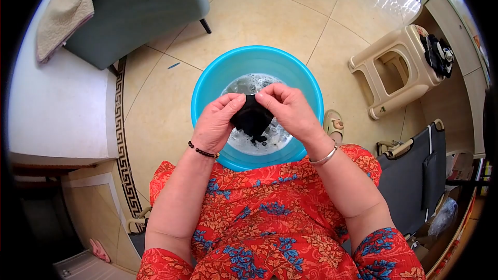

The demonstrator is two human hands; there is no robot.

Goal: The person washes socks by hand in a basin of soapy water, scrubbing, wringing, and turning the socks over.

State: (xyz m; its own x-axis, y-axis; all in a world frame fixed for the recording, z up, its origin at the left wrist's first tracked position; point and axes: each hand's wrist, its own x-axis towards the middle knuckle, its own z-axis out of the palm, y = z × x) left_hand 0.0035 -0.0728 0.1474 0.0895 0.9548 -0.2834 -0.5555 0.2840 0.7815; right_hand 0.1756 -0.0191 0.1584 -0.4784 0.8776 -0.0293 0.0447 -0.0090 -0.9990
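Observation:
A black cloth hangs between my two hands over a blue basin of soapy water. My left hand pinches its upper left edge between thumb and fingers. On the other side, my right hand is closed on the upper right edge. The lower end of the cloth hangs just above or in the suds; which one I cannot tell.
A beige plastic stool with dark cloths on it stands at the right. A grey-green chair is at upper left, a grey folding chair at lower right. My shoe is beside the basin.

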